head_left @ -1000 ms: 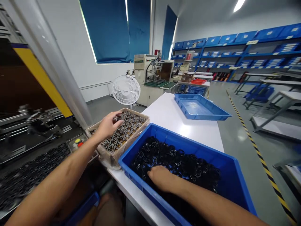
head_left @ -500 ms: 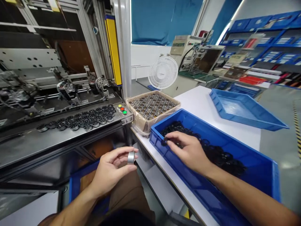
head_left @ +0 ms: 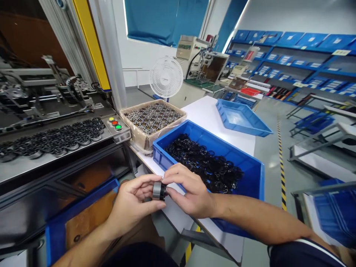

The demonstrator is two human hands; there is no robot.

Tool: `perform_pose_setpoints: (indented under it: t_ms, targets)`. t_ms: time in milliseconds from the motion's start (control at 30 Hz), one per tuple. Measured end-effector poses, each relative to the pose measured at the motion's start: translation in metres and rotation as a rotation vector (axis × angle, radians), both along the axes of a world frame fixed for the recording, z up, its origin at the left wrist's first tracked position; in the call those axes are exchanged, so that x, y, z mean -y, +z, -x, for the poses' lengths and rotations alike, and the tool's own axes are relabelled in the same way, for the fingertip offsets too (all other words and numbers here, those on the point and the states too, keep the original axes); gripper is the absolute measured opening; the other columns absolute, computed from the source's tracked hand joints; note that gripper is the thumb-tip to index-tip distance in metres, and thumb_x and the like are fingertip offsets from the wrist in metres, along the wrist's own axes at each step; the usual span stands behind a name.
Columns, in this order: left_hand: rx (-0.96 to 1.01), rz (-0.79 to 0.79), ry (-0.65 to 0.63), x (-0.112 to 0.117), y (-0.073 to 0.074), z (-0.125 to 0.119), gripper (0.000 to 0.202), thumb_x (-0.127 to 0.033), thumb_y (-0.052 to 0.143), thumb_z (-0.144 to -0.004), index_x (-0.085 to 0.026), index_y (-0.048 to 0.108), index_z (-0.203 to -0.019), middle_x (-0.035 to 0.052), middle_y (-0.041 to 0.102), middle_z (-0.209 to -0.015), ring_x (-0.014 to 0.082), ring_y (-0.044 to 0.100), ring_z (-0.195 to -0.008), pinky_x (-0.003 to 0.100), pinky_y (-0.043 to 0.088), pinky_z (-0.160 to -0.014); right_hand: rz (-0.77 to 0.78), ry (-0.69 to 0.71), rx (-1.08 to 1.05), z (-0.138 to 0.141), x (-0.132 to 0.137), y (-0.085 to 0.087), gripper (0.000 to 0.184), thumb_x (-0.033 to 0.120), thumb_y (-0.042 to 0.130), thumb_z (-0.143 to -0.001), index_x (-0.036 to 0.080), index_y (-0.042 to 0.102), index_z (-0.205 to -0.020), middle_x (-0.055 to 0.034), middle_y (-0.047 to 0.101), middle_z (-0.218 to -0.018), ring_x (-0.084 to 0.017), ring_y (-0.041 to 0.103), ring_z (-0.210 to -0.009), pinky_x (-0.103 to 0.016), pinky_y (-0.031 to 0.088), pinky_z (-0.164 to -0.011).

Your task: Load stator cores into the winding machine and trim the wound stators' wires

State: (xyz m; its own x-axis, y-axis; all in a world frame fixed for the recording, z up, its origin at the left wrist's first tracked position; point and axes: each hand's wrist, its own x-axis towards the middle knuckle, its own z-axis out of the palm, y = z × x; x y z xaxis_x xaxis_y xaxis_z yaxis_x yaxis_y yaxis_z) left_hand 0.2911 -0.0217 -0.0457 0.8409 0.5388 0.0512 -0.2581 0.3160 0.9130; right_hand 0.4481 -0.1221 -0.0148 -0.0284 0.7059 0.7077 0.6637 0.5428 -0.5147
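One grey metal ring [head_left: 157, 190] is clamped between thumb and fingers of the left hand [head_left: 133, 200], before the body, near one deep blue bin [head_left: 251, 181]. One black plastic insert [head_left: 163, 193] at its end is pinched by the right hand [head_left: 190, 193]. The ring's axis is held roughly level, left to right, its black end turned rightward. The insert is partly hidden by fingertips; its seating depth cannot be told.

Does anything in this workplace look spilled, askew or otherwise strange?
Only the pale tray: its corner juts past the right edge of the white table, so it looks carelessly placed. I see no spill.
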Motion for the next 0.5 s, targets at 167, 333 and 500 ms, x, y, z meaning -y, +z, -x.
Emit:
perform_pose_setpoints:
  t_ms: [167, 333, 500]
  targets:
    - [-0.036, -0.053, 0.076, -0.001, 0.006, -0.001, 0.046, -0.002, 0.084, -0.059, -0.018, 0.071, -0.1, 0.0049, 0.08, -0.089, 0.0196, 0.076, -0.08, 0.023, 0.062, -0.075, -0.04, 0.059, 0.132, -0.006, 0.0, -0.002, 0.038, 0.009, 0.059, -0.081, 0.014, 0.054, -0.119, -0.0135, 0.062, -0.105, -0.022, 0.06, -0.1, -0.04, 0.054, -0.083]
    - [-0.013, -0.06, 0.089, -0.003, 0.011, 0.001, 0.048, 0.003, 0.083, -0.057, -0.023, 0.075, -0.097, 0.0001, 0.08, -0.088, 0.0163, 0.076, -0.078, 0.017, 0.061, -0.07, -0.088, 0.032, 0.323, -0.012, -0.002, -0.004, 0.037, 0.013, 0.059, -0.086, 0.013, 0.051, -0.123, -0.0143, 0.061, -0.107, -0.022, 0.059, -0.101, -0.04, 0.055, -0.086]
    - [-0.024, -0.056, 0.109, -0.003, 0.011, -0.001, 0.049, 0.002, 0.085, -0.053, -0.022, 0.077, -0.095, 0.0032, 0.08, -0.088, 0.0196, 0.077, -0.077, 0.017, 0.061, -0.067, -0.142, 0.016, 0.391, -0.015, -0.004, -0.005, 0.031, 0.017, 0.06, -0.089, 0.011, 0.054, -0.119, -0.0144, 0.063, -0.104, -0.021, 0.061, -0.1, -0.039, 0.055, -0.084]
